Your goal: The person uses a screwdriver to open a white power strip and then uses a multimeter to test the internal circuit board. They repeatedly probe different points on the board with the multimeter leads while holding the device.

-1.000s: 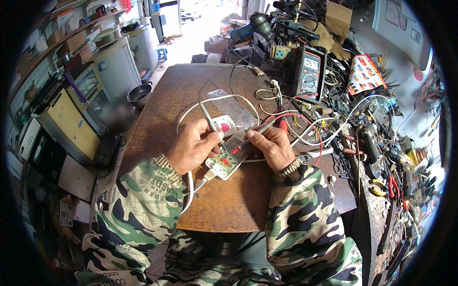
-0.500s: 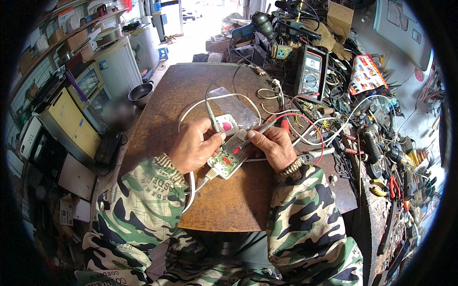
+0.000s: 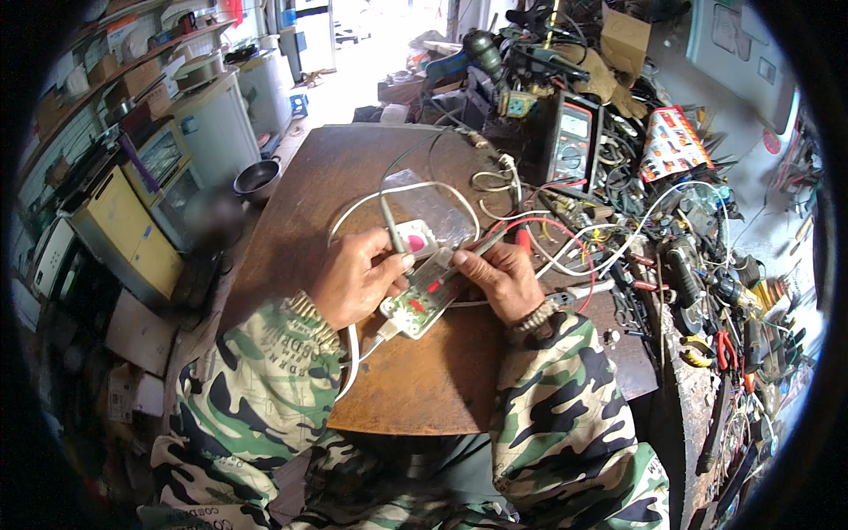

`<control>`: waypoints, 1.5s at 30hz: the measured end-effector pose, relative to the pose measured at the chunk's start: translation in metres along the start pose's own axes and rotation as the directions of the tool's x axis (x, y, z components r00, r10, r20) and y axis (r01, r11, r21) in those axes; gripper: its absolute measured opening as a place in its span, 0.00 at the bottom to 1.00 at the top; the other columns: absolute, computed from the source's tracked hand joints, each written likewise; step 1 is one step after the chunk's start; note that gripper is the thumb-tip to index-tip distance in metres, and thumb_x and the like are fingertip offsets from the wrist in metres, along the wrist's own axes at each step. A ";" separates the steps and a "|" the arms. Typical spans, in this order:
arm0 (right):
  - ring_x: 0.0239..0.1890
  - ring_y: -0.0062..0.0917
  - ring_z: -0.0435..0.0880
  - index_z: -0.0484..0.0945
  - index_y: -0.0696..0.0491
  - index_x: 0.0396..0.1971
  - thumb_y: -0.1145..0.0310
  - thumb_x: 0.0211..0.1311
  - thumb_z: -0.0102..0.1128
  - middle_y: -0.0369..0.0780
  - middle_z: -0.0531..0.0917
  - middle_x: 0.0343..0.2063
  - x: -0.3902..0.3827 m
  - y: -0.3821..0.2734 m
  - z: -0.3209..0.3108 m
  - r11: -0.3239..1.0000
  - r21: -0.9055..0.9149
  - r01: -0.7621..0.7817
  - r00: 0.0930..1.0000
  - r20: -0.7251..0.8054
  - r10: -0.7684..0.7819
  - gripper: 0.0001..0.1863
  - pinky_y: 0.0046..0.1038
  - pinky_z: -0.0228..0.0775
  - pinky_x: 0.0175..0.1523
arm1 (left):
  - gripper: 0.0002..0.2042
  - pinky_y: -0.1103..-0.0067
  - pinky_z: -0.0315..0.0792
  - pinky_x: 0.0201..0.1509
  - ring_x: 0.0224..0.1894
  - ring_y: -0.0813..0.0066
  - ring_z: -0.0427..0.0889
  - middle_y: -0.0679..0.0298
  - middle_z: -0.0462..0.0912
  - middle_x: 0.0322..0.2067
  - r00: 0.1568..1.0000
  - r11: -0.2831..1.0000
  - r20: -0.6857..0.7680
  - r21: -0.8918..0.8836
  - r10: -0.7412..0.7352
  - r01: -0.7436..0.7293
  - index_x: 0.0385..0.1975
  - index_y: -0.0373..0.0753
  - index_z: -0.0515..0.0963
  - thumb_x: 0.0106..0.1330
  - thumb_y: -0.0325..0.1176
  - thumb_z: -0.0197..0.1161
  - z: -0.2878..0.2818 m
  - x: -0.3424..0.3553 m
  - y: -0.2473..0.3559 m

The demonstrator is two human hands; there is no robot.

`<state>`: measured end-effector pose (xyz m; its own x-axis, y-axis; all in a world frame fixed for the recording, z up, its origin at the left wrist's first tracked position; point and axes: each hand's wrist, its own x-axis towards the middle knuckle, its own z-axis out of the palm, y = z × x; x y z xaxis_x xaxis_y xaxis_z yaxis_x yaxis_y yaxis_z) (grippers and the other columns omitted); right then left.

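Note:
My left hand (image 3: 355, 281) pinches a dark test probe (image 3: 389, 223), its lead arching away toward the back of the table. In my right hand (image 3: 505, 281) is a second test probe (image 3: 488, 238), joined to a red lead. Both probes slant down to an opened white plastic case with a green circuit board (image 3: 431, 296), which has red parts on it. Fingers and glare keep me from telling where the tips touch. A white cable (image 3: 353, 353) runs from the case's near end. Beyond it lies a white cover with a pink disc (image 3: 415, 241).
The case is over a brown wooden table (image 3: 397, 402). A digital multimeter (image 3: 572, 141) stands at the back right, propped against piled cables. A clear plastic bag (image 3: 433, 205) lies behind the cover. Pliers (image 3: 579, 290) and loose tools crowd the right side. A black pan (image 3: 258, 179) sits off to the left.
The whole view has shifted slightly with my head. Both hands keep their probes at the circuit board, with only small movements.

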<state>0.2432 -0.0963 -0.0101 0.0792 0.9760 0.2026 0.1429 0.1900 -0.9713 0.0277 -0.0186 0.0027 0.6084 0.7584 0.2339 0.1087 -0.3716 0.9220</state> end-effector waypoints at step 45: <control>0.30 0.17 0.76 0.82 0.63 0.35 0.62 0.67 0.61 0.36 0.83 0.27 0.004 -0.001 0.004 0.997 -0.011 -0.072 0.997 0.019 0.073 0.16 0.23 0.69 0.36 | 0.11 0.83 0.79 0.32 0.30 0.82 0.79 0.64 0.79 0.32 0.995 0.995 0.034 -0.016 -0.096 0.097 0.41 0.30 0.75 0.71 0.33 0.58 -0.009 -0.003 -0.002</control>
<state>0.2392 -0.0923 -0.0090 0.0705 0.9891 0.1292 0.1474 0.1178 -0.9820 0.0188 -0.0157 0.0028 0.6216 0.7719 0.1335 0.1543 -0.2877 0.9452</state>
